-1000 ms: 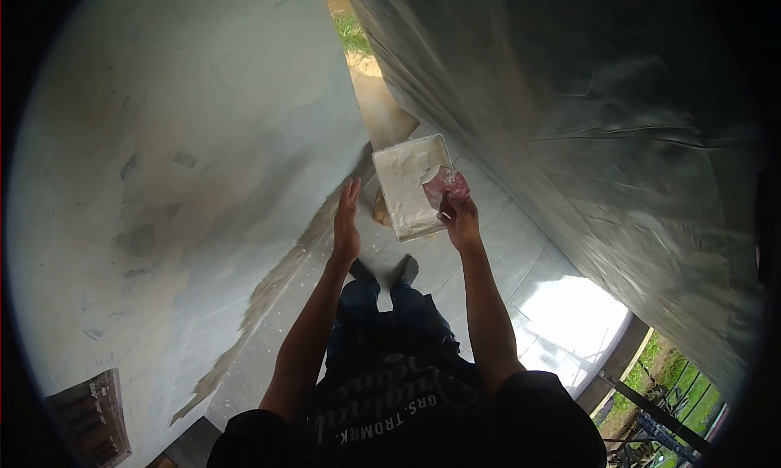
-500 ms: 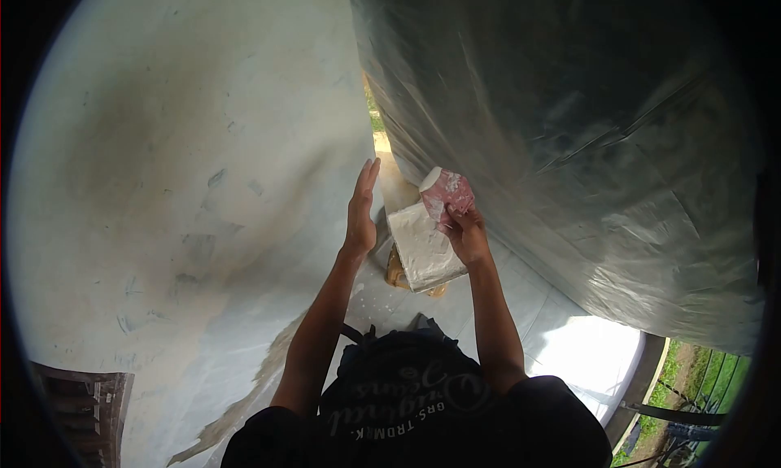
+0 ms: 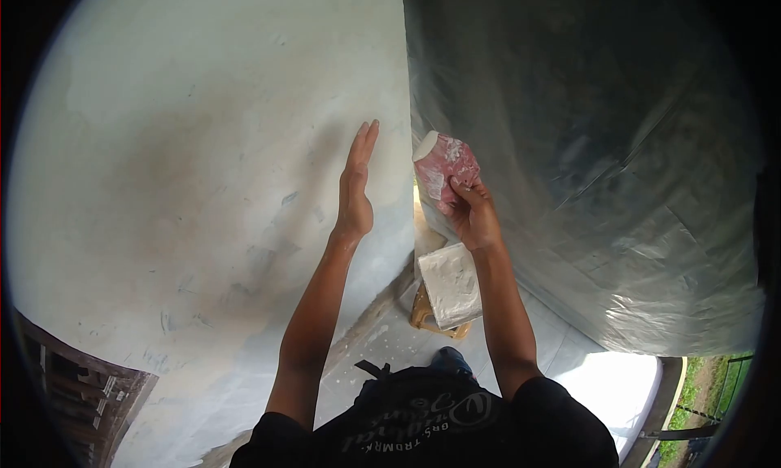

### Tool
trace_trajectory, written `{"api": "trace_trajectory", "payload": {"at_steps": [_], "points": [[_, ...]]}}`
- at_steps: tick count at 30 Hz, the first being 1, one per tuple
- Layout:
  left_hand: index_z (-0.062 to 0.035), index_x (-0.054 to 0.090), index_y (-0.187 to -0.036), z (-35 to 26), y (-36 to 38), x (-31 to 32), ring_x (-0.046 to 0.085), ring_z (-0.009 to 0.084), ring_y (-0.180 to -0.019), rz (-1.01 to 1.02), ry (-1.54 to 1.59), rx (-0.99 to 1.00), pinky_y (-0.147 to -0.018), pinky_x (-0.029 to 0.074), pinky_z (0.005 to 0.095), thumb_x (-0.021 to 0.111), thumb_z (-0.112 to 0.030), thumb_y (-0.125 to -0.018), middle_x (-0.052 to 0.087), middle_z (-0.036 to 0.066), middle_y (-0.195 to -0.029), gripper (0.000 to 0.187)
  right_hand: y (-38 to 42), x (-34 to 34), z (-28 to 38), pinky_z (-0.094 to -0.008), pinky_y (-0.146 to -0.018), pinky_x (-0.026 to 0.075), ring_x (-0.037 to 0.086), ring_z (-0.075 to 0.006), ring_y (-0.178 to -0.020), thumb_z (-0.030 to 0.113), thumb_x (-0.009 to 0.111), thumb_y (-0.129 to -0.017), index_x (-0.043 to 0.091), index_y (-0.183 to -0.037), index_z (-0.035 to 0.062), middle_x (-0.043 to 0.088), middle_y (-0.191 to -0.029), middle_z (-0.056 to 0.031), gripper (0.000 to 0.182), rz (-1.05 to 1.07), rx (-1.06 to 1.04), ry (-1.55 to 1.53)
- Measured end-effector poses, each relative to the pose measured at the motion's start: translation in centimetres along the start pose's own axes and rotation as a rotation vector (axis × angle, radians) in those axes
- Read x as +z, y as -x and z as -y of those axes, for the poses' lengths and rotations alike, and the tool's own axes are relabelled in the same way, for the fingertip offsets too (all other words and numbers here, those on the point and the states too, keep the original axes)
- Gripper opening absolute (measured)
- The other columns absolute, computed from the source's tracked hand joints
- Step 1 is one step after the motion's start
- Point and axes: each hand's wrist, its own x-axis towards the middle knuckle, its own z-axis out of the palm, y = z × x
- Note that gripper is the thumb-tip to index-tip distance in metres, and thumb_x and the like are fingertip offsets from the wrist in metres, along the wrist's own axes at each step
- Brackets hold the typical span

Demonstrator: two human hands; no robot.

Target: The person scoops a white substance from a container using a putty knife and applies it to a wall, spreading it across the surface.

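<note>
My left hand [image 3: 356,183] is raised beside the pale wall [image 3: 236,167], its fingers straight and pointing up, with nothing in it. My right hand [image 3: 474,214] grips a flat red putty scraper [image 3: 447,165] by its lower end, thumb on the near face. White smears cover the scraper, and a thick white lump sits along its upper left edge. It is held up close to the corner where the wall meets the plastic sheet [image 3: 586,143]. Grey marks and patches dot the wall around my left hand.
Below my right hand, a square board coated in white paste [image 3: 451,285] rests on a yellow stool [image 3: 439,323]. Grey floor tiles [image 3: 374,366] have white spatters. A brown slatted frame [image 3: 77,387] is at lower left. Grass [image 3: 691,387] shows at lower right.
Both hands have risen, and the scraper has moved up toward the corner. The view has shifted, so the board and stool appear lower and farther right.
</note>
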Motion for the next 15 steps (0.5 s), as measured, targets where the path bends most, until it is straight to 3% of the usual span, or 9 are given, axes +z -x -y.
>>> {"api": "trace_trajectory", "payload": {"at_steps": [8, 12, 15], "points": [[0.0003, 0.021, -0.16, -3.5, -5.1, -2.8, 0.022, 0.0324, -0.156, -0.05, -0.116, 0.155, -0.126, 0.011, 0.0448, 0.025, -0.044, -0.108, 0.034, 0.019, -0.164, 0.069, -5.0, 6.0, 1.6, -0.035, -0.08, 0.068, 0.073, -0.019, -0.096, 0.002, 0.054, -0.1, 0.058, -0.126, -0.0002, 0.068, -0.115, -0.0109, 0.026, 0.199, 0.034, -0.049], [0.0019, 0.02, -0.16, -6.0, -8.5, -4.3, 0.022, 0.0333, -0.156, -0.064, -0.194, 0.245, -0.126, 0.01, 0.0452, 0.026, -0.044, -0.108, 0.033, 0.02, -0.164, 0.07, -8.1, 9.1, 3.4, -0.0308, -0.078, 0.067, 0.072, -0.0165, -0.094, 0.002, 0.054, -0.1, 0.056, -0.129, 0.0006, 0.068, -0.115, -0.0103, 0.029, 0.284, 0.026, -0.04], [0.0057, 0.021, -0.159, -8.4, -11.1, -5.8, 0.023, 0.034, -0.155, -0.093, -0.312, 0.31, -0.126, 0.01, 0.0444, 0.029, -0.038, -0.108, 0.032, 0.021, -0.164, 0.068, -10.3, 11.3, 4.7, -0.031, -0.079, 0.067, 0.072, -0.0163, -0.093, 0.002, 0.055, -0.1, 0.056, -0.129, 0.0002, 0.068, -0.115, -0.0103, 0.029, 0.347, 0.005, -0.037]]}}
